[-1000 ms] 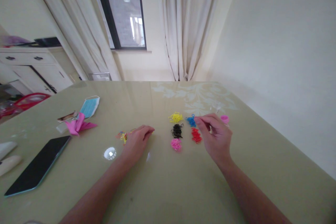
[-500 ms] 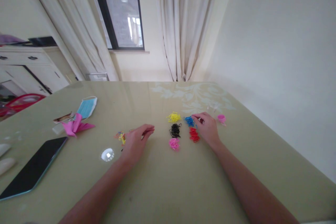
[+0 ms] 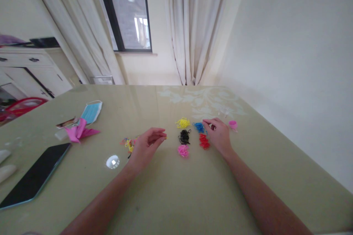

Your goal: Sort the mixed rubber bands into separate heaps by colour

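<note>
Small rubber bands lie on the table in colour piles: yellow bands [image 3: 183, 123], black bands [image 3: 184, 137], pink bands [image 3: 183, 151], blue bands [image 3: 199, 127] and red bands [image 3: 204, 141]. My left hand [image 3: 147, 145] is pinched, a tiny yellow rubber band [image 3: 166, 138] just showing at its fingertips. Behind that hand, partly covered by it, sits a mixed heap of bands [image 3: 129, 144]. My right hand [image 3: 218, 134] rests with thumb and index finger together at the right edge of the blue pile. Whatever those fingers pinch, if anything, is too small to make out.
On the left are a black-screened tablet [image 3: 35, 172], a pink paper crane [image 3: 80, 132], a blue face mask [image 3: 92, 112] and a shiny round spot [image 3: 113, 162]. A small pink cup [image 3: 233, 125] stands right of my right hand. A wall [image 3: 298, 80] borders the table's right side.
My left hand has moved slightly right, away from the mixed heap, and a yellow band now shows at its fingertips. My right hand has hardly moved beside the blue pile.
</note>
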### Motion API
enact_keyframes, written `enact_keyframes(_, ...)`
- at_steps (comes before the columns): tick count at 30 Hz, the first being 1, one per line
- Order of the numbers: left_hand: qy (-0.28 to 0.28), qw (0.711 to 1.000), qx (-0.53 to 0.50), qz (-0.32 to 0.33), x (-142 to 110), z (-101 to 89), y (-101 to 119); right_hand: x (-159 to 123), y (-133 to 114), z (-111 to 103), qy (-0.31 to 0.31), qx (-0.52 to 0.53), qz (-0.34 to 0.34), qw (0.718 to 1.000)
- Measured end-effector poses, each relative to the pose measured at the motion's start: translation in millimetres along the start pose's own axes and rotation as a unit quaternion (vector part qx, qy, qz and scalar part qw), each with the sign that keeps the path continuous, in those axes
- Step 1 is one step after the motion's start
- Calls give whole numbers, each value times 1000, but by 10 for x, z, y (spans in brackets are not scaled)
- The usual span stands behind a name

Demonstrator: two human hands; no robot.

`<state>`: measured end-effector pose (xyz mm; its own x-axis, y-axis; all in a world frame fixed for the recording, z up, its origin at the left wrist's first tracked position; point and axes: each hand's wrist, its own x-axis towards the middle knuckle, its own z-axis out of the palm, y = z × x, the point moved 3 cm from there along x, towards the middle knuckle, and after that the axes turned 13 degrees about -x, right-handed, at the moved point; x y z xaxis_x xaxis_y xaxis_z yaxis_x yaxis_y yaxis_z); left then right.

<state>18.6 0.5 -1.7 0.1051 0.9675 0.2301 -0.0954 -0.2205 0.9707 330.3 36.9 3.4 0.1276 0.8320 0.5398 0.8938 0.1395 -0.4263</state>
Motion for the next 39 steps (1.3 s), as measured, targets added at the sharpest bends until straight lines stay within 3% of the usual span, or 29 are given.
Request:
enact_keyframes(3,0,1000,-21,-14,-16,23,48,-96,-257,-129,15,53,-40,998)
enact_keyframes(5,-7,999,-38,-25,-33,49,66,-207,-495,-158,-16,102,-88,991)
enact_keyframes(8,-28,996,-67,-44,-66,92,66,-407,-841,-126,-64,154,-163,972)
enact_keyframes(11,-54,993,-87,-60,-93,128,50,-565,-1034,-62,-82,169,-202,961)
enact_keyframes(20,-92,989,-85,-74,-119,200,72,-572,-1039,-93,-85,183,-191,961)
enact_keyframes(24,-48,995,75,-38,-55,56,114,-448,-983,-248,-66,262,-120,955)
enact_keyframes(26,-13,969,245,-5,-14,-76,149,-388,-942,-327,-62,315,-82,944)
enact_keyframes(27,-2,939,343,9,1,-141,168,-366,-925,-362,-59,338,-70,937)
enact_keyframes(29,5,853,521,9,15,-251,191,-340,-907,-416,-54,370,-57,926)
enact_keyframes(31,3,771,636,-28,11,-335,193,-336,-911,-453,-51,384,-55,920)
enact_keyframes(33,-1,722,688,-75,-1,-385,180,-343,-926,-481,-51,388,-58,918)
enact_keyframes(35,-13,709,698,-100,-4,-399,159,-342,-926,-511,-49,383,-59,920)
enact_keyframes(39,-37,734,671,-100,22,-392,125,-264,-795,-560,-12,337,-33,941)
